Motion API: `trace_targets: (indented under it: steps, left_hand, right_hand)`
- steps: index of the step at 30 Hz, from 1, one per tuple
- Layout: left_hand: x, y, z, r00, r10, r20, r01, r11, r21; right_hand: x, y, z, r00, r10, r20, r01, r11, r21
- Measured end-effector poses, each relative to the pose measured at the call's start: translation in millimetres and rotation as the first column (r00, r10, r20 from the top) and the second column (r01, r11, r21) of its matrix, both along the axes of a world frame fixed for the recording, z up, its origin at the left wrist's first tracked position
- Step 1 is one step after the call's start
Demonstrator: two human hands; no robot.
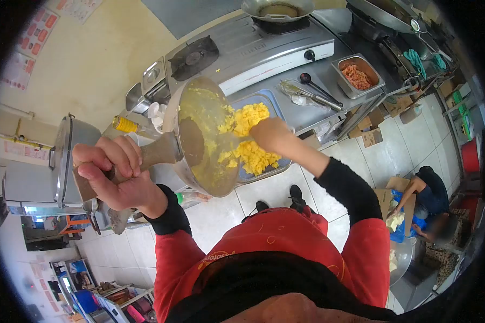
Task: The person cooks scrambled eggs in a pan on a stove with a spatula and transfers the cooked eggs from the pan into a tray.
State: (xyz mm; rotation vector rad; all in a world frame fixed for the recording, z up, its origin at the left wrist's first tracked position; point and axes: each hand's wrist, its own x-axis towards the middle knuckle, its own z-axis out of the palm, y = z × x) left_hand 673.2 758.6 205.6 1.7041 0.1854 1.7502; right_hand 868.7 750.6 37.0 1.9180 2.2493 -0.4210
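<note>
My left hand [113, 167] is wrapped round the long handle [159, 152] of a wok [202, 137], which is tilted on its side toward the tray. Bits of yellow egg cling to its inner surface. Scrambled eggs [256, 156] lie in soft heaps on a shallow blue-grey tray [277, 110] beside the wok's rim. Just over the eggs is my right hand [275, 135], its fingers closed. What it grips, if anything, is hidden from this angle.
Behind the tray stands a gas stove [253, 48] with another wok [277, 9]. Tongs [318, 97], a black ladle [306, 79] and a metal pan of orange-red food [357, 76] sit on the counter. At right, a person [434, 191] crouches by a cardboard box [383, 202].
</note>
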Motion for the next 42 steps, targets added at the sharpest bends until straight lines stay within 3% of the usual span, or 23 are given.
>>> trace_targets:
  steps: [4,6,11,13,15,18,21,24,25,27,29,31,33,37,39,42]
  left_hand:
    - [-4.8,-2.3,4.5,0.998,0.039,0.043,-0.039,0.999,-0.009]
    - [-6.4,-4.7,6.6,0.997,0.049,0.062,-0.048,0.999,-0.012]
    - [-7.5,-3.5,3.8,0.995,0.055,0.082,-0.050,0.997,-0.060]
    - [-9.5,-4.0,4.4,0.991,0.128,0.043,-0.127,0.992,-0.019]
    - [-8.7,-4.9,4.9,0.992,0.110,0.058,-0.110,0.994,-0.010]
    - [-3.0,-10.7,5.9,0.994,0.090,0.066,-0.090,0.996,-0.003]
    - [0.2,-11.3,4.0,0.991,0.121,0.056,-0.121,0.993,-0.008]
    - [-2.2,-9.8,4.3,0.989,0.133,0.059,-0.132,0.991,-0.019]
    - [-3.5,-9.9,4.9,0.991,0.114,0.067,-0.112,0.993,-0.020]
    - [-2.2,-11.0,6.4,0.990,0.127,0.066,-0.126,0.992,-0.018]
    - [-0.4,-14.0,9.0,0.988,0.137,0.067,-0.137,0.991,-0.012]
    - [3.7,-15.4,11.3,0.988,0.141,0.056,-0.141,0.990,-0.016]
    - [0.5,-13.2,10.3,0.989,0.135,0.052,-0.134,0.991,-0.023]
    - [2.5,-13.4,11.6,0.986,0.156,0.064,-0.155,0.988,-0.024]
    - [7.5,-15.4,11.2,0.985,0.162,0.057,-0.161,0.987,-0.025]
    - [11.4,-14.6,14.3,0.978,0.203,0.040,-0.202,0.979,-0.028]
  right_hand:
    - [21.0,7.1,3.7,1.000,0.003,0.010,-0.003,1.000,0.000]
    - [11.6,-1.3,-7.6,0.980,0.088,-0.180,-0.070,0.993,0.100]
    - [14.1,-13.4,-3.1,0.991,0.023,-0.131,-0.012,0.996,0.085]
    - [20.9,-12.6,4.6,0.996,-0.001,-0.084,0.005,0.999,0.051]
    - [17.5,-12.6,3.0,0.978,-0.020,-0.206,0.062,0.978,0.199]
    - [-14.7,-2.6,-24.2,0.939,-0.066,-0.337,0.164,0.948,0.272]
    - [6.6,-7.3,-31.2,0.984,-0.040,-0.176,0.066,0.987,0.148]
    - [30.0,-15.5,0.0,0.997,-0.035,-0.070,0.037,0.999,0.032]
    - [26.9,-15.9,-1.0,0.997,-0.034,-0.069,0.036,0.999,0.032]
    - [12.4,-17.0,-7.1,0.949,-0.070,-0.307,0.122,0.980,0.156]
    - [-12.1,-15.3,-33.2,0.958,-0.035,-0.285,0.101,0.971,0.218]
    - [-10.5,-16.9,-23.8,0.964,-0.004,-0.264,0.080,0.957,0.280]
    - [20.1,-21.1,-5.1,0.995,0.020,-0.099,-0.014,0.998,0.061]
    - [30.2,-18.2,-1.9,0.992,-0.012,-0.126,0.022,0.997,0.079]
    - [0.1,-11.9,-17.0,0.926,-0.076,-0.370,0.157,0.968,0.194]
    - [-26.4,-14.6,-43.7,0.922,-0.082,-0.379,0.222,0.912,0.344]
